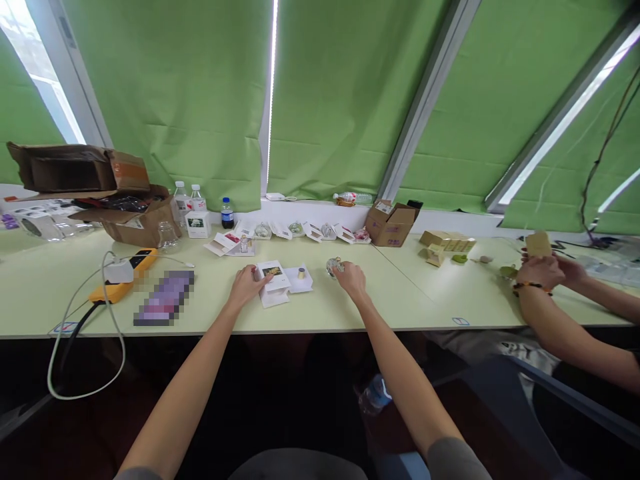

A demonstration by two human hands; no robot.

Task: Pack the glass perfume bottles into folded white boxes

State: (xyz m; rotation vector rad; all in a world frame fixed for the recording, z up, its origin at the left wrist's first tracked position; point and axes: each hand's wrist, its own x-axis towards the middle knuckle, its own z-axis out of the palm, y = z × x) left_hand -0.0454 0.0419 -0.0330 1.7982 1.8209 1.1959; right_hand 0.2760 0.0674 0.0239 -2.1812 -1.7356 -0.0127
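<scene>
The left hand (245,285), fingers narrow, touches a white card box (275,293) near a small gold cap (301,273). The right hand (351,279) seems to hold a small glass bottle (334,267) just above the table.

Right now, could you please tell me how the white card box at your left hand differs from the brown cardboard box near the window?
The white card box is touched by the left hand, while the brown cardboard box stands untouched at the table's far edge. The white box is smooth with a printed picture; the brown box is corrugated with purple print. The brown box looks much larger. Both appear to be open.
</scene>
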